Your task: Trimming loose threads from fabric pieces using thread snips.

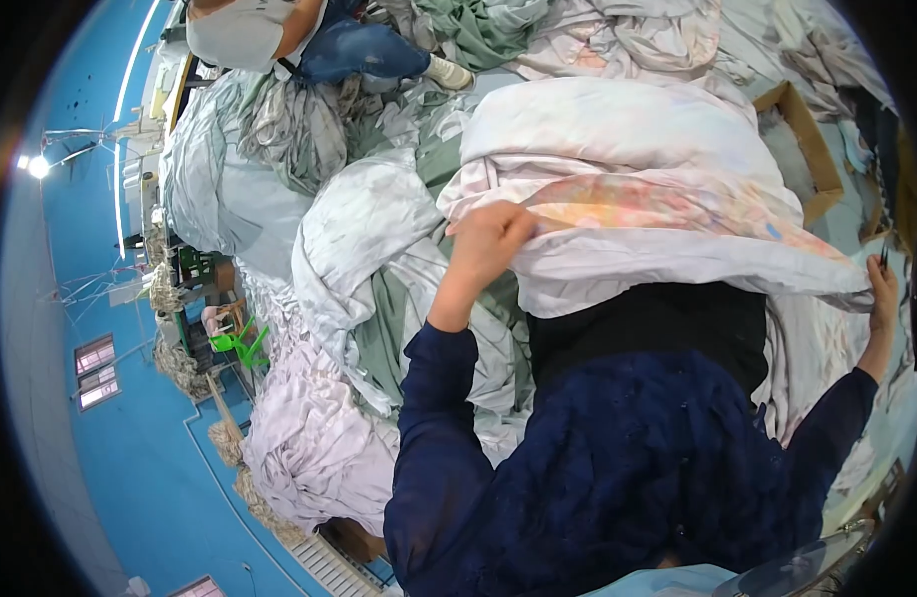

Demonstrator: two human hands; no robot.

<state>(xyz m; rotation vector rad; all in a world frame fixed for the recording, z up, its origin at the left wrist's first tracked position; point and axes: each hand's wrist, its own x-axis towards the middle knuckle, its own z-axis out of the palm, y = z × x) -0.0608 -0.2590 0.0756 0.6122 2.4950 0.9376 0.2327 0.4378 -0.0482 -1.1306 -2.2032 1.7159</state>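
Observation:
Across my lap lies a large white cloth (618, 124) with a patch of soft orange, pink and blue print. My left hand (491, 244) is closed on the cloth's left edge, knuckles up. Far to the right, my right hand (883, 294) pinches the drawn-out right end of the same cloth. A thin dark pointed thing (884, 257) sticks up from the right hand's fingers; it is too small to name for certain. Between the hands the near edge of the cloth hangs in a loose fold.
Heaps of pale green and white cloth (369, 229) lie to my left, with a pinkish white pile (314, 428) nearer. An open cardboard box (812, 149) stands at the far right. A seated person in jeans (364, 50) is at the far left. A green chair (242, 343) stands beyond the piles.

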